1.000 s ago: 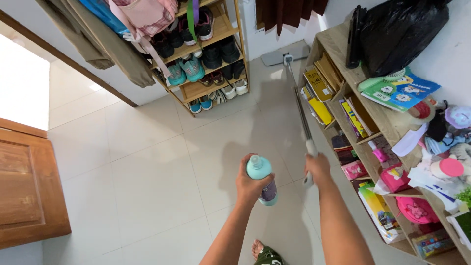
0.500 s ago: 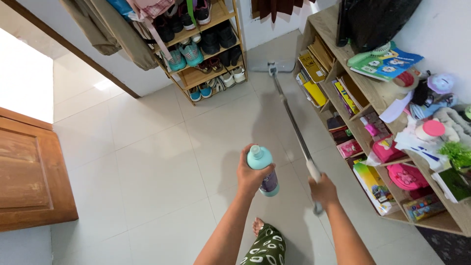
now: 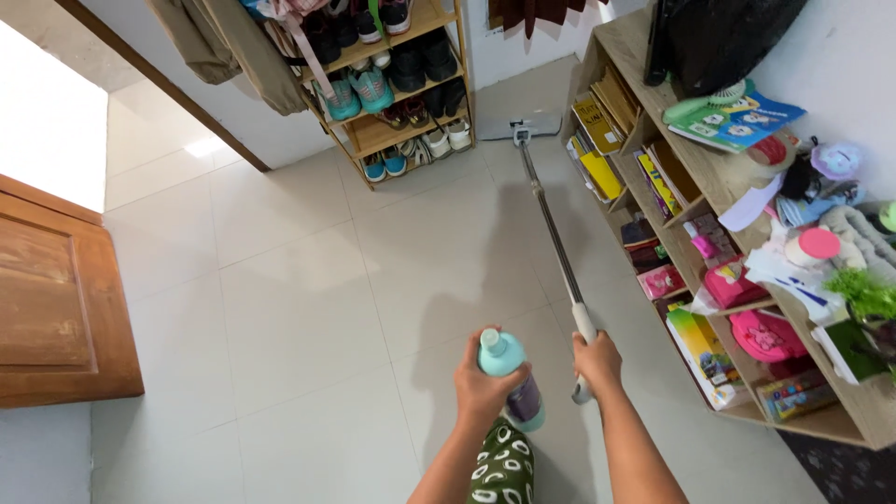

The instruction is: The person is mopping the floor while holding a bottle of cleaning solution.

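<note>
1. Head view, what is hidden: the left hand (image 3: pixel 485 381) is clenched round a teal bottle (image 3: pixel 511 378), and its fingers cover most of the bottle's body, so only the rounded cap and a strip of dark label show. The right hand (image 3: pixel 595 359) is closed on the grip end of a mop handle (image 3: pixel 551 229); the very end of the grip pokes out below the fist. The flat mop head (image 3: pixel 521 126) lies on the floor near the foot of the shoe rack (image 3: pixel 401 93), whose top is cut off by the upper edge, as are the hanging clothes (image 3: pixel 233 47)
2. One patterned green trouser leg (image 3: pixel 504 467) shows at the bottom edge; the foot below it cannot be seen. The wooden shelf unit (image 3: pixel 728 196) runs out of view at the right edge, its small clutter hard to tell apart
3. Materials and shapes: the floor (image 3: pixel 299 308) is pale glossy square tile; the handle is a thin metal rod with a white grip; the bottle is smooth plastic; the door (image 3: pixel 56 299) at the left edge is brown panelled wood; a shiny black bag (image 3: pixel 719 37) sits on the shelf top
4. Against half a second ago: both hands have come lower and nearer the body, the bottle has shifted right, and the bare toes have gone from sight
</note>
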